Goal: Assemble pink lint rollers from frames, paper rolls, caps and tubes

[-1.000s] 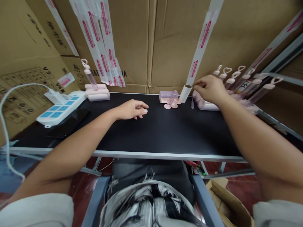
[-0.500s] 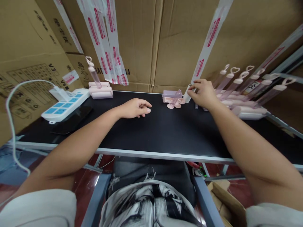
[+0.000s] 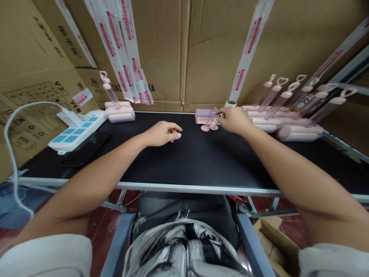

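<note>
My left hand [image 3: 165,133] hovers over or rests on the black tabletop, with its fingers loosely bent, the thumb apart, and nothing in it. At the back of the table my right hand [image 3: 234,120] has its fingers closed at the upper end of a clear pink tube [image 3: 211,120]. That tube leans over pale pink rounded pieces [image 3: 205,128] lying flat. Just behind it is a small translucent purple-pink box [image 3: 202,114]. A white hollow cylinder [image 3: 230,104] stands behind my right hand, its lower part hidden.
Several pink rollers with heart-shaped handles [image 3: 300,132] lie at the right; another pink roller [image 3: 120,112] is at the back left. A white power strip [image 3: 76,132] with a plugged charger and a black phone [image 3: 86,150] lie left. Cardboard [image 3: 213,50] walls the back.
My right hand has moved left from the white cylinder to the clear pink tube. The cylinder now stands behind the hand. My left hand has hardly moved. The view has shifted slightly.
</note>
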{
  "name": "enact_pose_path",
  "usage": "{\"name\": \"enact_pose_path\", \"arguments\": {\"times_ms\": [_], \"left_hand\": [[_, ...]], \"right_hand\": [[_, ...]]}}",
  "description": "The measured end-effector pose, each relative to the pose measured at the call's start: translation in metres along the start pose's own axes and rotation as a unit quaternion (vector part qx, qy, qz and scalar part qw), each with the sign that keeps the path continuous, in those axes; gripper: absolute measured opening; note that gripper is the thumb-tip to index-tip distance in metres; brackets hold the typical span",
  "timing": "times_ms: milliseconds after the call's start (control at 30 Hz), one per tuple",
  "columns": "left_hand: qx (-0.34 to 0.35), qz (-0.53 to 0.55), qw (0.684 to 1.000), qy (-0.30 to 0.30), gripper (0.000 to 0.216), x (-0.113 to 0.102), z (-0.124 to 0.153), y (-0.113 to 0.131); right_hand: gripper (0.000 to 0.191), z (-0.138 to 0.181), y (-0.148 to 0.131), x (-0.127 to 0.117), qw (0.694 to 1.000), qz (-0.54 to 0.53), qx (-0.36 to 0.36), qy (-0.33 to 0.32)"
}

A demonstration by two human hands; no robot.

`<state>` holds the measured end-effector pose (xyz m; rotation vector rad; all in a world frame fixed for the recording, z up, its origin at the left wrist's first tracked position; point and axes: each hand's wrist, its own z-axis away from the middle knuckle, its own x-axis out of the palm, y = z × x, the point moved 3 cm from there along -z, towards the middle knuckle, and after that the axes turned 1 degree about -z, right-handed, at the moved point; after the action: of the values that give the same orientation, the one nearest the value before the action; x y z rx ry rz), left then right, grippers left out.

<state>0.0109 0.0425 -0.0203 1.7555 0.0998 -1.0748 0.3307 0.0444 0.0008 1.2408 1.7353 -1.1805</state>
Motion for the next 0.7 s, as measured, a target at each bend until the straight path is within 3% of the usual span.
{"name": "enact_pose_path", "arguments": {"times_ms": [167, 267, 367, 433, 500, 600, 667, 700], "left_hand": [[0.011, -0.019, 1.000, 0.008, 0.038, 0.004, -0.002, -0.001], [0.028, -0.046, 0.998, 0.016, 0.038, 0.007, -0.001, 0.000], [0.094, -0.131, 0.985, 0.055, 0.048, 0.010, 0.002, 0.005], [0.168, -0.213, 0.957, 0.103, 0.055, 0.013, 0.004, 0.011], [0.257, -0.286, 0.910, 0.156, 0.060, 0.017, 0.006, 0.019], [0.391, -0.345, 0.827, 0.210, 0.054, 0.024, 0.010, 0.034], [0.454, -0.359, 0.786, 0.217, 0.043, 0.027, 0.013, 0.042], [0.472, -0.363, 0.773, 0.217, 0.037, 0.029, 0.015, 0.045]], "right_hand": [[0.034, 0.001, -0.004, 0.008, 0.974, -0.225, 0.013, -0.004], [0.022, 0.000, -0.006, 0.013, 0.960, -0.278, 0.010, 0.008], [0.019, 0.002, -0.013, 0.003, 0.938, -0.341, -0.018, 0.054], [0.028, 0.008, -0.022, -0.005, 0.900, -0.432, -0.027, 0.050], [0.042, 0.017, -0.037, -0.005, 0.848, -0.529, -0.014, -0.023], [0.058, 0.038, -0.069, 0.008, 0.775, -0.603, 0.018, -0.189], [0.063, 0.049, -0.086, 0.018, 0.748, -0.603, 0.025, -0.277], [0.064, 0.052, -0.090, 0.022, 0.752, -0.588, 0.020, -0.297]]}}
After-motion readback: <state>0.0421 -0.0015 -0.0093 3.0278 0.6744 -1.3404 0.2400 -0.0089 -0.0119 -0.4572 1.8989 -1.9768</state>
